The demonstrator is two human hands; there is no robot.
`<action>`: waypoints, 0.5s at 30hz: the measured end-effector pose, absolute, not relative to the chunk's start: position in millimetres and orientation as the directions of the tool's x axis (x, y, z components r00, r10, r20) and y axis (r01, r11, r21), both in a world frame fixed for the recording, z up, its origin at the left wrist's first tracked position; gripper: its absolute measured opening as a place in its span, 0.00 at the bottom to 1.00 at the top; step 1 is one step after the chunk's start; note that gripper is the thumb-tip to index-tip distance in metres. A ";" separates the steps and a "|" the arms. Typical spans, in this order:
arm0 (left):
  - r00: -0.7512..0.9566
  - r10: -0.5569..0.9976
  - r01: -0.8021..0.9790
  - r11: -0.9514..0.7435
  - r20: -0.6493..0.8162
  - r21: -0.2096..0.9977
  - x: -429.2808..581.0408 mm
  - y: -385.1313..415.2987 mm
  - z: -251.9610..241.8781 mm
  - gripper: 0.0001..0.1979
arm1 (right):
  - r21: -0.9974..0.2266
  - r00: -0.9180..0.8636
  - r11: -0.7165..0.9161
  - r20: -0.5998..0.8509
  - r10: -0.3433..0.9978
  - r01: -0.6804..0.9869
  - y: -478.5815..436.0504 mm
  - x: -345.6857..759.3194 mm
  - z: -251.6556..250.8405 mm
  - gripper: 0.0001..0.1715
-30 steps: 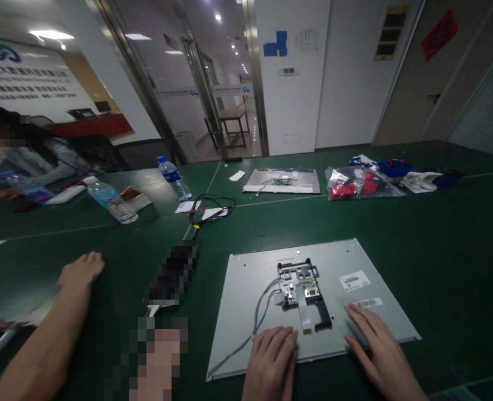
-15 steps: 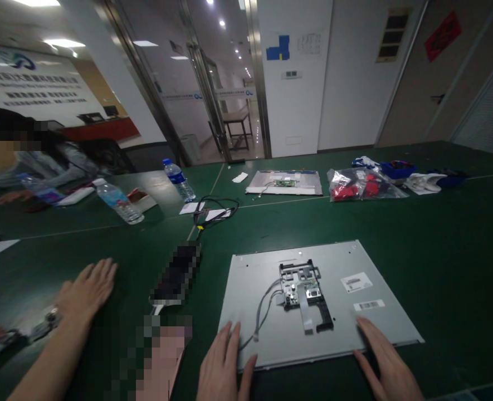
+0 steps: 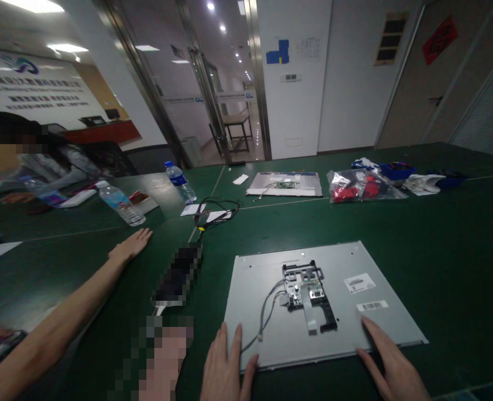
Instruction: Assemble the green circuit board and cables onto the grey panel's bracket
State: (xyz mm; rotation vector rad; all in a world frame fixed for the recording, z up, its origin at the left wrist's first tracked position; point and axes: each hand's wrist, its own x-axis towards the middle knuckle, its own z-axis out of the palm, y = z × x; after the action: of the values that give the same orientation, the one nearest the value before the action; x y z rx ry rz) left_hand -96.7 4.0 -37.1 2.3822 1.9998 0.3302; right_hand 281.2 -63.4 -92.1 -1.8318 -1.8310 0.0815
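Note:
A flat silver panel (image 3: 263, 284) lies on the green table in front of me. Near its middle sits a black bracket with a circuit board (image 3: 302, 289), and grey cables (image 3: 265, 312) run from it to the panel's left edge. My left hand (image 3: 227, 365) rests at the panel's near left corner, fingers apart. At the near right edge, my right hand (image 3: 390, 362) touches the panel with thumb and forefinger spread. Two labels are stuck on the panel's right part. Neither hand is closed round anything.
Another person's arm (image 3: 79, 295) reaches over the table (image 3: 179, 228) at left. Beyond are a phone (image 3: 178, 275), black cable (image 3: 229, 216), bottles (image 3: 121, 203), a second panel (image 3: 267, 182) and a plastic bag (image 3: 363, 186). Someone sits at far left (image 3: 54, 156).
The other person's arm at left has stretched further forward, its hand now near the bottle. My hands and the panel keep their places; the view has shifted slightly.

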 end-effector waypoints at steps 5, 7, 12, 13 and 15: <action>0.224 0.959 0.955 -0.252 0.175 0.157 -93.3 4.2 -38.0 0.28 | -0.412 0.134 0.000 0.297 0.945 0.911 -65.0 288.9 -94.3 0.33; 0.253 0.949 0.947 -0.282 0.188 0.152 -90.5 4.8 -38.5 0.28 | -0.398 0.161 -0.036 0.286 0.945 0.917 -65.0 294.1 -94.1 0.34; 0.319 0.933 0.929 -0.342 0.166 0.140 -80.2 7.3 -37.2 0.31 | -0.341 0.187 -0.065 0.337 0.923 0.938 -62.2 295.9 -82.4 0.34; 0.335 0.929 0.923 -0.357 0.156 0.143 -77.5 8.1 -36.5 0.32 | -0.326 0.153 -0.028 0.367 0.918 0.945 -60.7 289.7 -78.0 0.33; 0.368 0.919 0.908 -0.389 0.144 0.155 -71.3 10.6 -34.2 0.33 | -0.297 0.037 0.101 0.425 0.904 0.949 -56.0 268.9 -68.8 0.30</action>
State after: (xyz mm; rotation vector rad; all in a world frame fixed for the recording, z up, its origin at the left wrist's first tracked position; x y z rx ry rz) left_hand -71.3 10.6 -34.2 2.5575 1.7086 0.3197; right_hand 268.9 -56.0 -68.8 -1.8069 -1.8706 -0.1139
